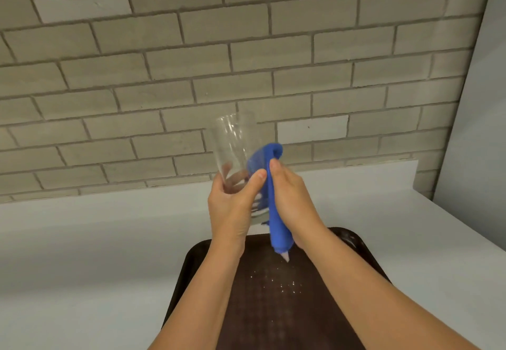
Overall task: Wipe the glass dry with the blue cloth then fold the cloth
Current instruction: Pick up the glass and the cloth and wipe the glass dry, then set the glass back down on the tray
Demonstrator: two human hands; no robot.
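A clear drinking glass (232, 141) is held up in front of the brick wall, tilted with its mouth up and to the left. My left hand (232, 201) grips its lower part and base. A blue cloth (275, 212) is pressed against the glass's right side by my right hand (290, 199), which is closed around it. The cloth's top curls over above my thumb, and its tail hangs down to a pale tip above the tray. Part of the cloth shows through the glass.
A dark brown tray (273, 308) with water droplets lies on the white counter (95, 253) below my arms. A grey brick wall (191, 62) rises behind the counter. A white panel (476, 130) stands at the right.
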